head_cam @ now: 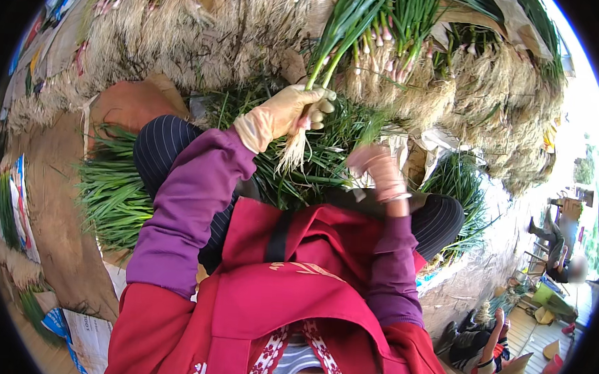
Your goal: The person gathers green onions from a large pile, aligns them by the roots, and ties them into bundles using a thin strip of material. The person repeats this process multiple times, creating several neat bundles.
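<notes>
My left hand [303, 110], in a pale glove, grips a few long-leaved onion-like plants [332, 41] by their lower stems. Their pinkish bulb ends and pale roots [294, 150] hang below the fist, while the leaves point away from me. To the right my right hand [374, 165] is blurred by motion. A faint green smear shows above its fingers, and I cannot tell whether it holds anything. Under both hands lies a heap of loose green leaves [299, 187] between my knees. Just beyond, a bunch of similar plants [388, 49] rests with its bulbs and roots towards me.
Stacked plants with hanging dry roots [155, 37] form a bank across the far side. Cut green leaves [119, 187] lie by my left knee, and more leaves [456, 195] by my right. Brown sheeting [70, 195] covers the left ground. Other people [484, 344] sit at far right.
</notes>
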`<state>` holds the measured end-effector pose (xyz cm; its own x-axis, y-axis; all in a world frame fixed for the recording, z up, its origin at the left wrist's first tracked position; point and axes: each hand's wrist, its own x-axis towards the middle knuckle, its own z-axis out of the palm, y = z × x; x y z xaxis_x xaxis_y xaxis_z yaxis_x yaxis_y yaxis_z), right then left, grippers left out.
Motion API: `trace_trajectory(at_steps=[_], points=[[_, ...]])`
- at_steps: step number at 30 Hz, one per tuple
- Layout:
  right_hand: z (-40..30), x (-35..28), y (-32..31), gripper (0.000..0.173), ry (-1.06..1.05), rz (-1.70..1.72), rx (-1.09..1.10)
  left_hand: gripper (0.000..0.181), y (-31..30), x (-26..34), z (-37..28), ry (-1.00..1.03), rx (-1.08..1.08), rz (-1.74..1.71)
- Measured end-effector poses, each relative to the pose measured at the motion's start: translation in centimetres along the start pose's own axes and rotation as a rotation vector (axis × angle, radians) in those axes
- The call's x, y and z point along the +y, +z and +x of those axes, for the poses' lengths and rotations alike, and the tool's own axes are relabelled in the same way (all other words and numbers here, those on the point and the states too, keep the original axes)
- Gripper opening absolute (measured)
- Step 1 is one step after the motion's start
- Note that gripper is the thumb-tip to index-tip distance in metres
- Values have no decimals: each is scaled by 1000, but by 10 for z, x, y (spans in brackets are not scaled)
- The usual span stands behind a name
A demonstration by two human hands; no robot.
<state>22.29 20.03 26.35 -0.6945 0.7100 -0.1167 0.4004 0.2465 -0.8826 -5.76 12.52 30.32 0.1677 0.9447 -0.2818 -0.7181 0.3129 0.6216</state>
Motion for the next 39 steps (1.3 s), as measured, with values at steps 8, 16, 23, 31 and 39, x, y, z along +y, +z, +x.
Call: trace_trajectory(at_steps=[8,16,23,31,39], points=[[28,-90,-43,19,3,215,196,30,69,95,-54,472,205,350],[158,-82,-92,35,301,-632,296,30,30,38,3,-42,-32,8],[101,-108,-102,25,-97,940,469,28,23,45,-4,32,38,57],[89,-107,-124,19,37,250,856,29,26,40,-2,13,41,84],[131,-88,-60,38,356,-778,261,29,33,38,7,18,24,74]])
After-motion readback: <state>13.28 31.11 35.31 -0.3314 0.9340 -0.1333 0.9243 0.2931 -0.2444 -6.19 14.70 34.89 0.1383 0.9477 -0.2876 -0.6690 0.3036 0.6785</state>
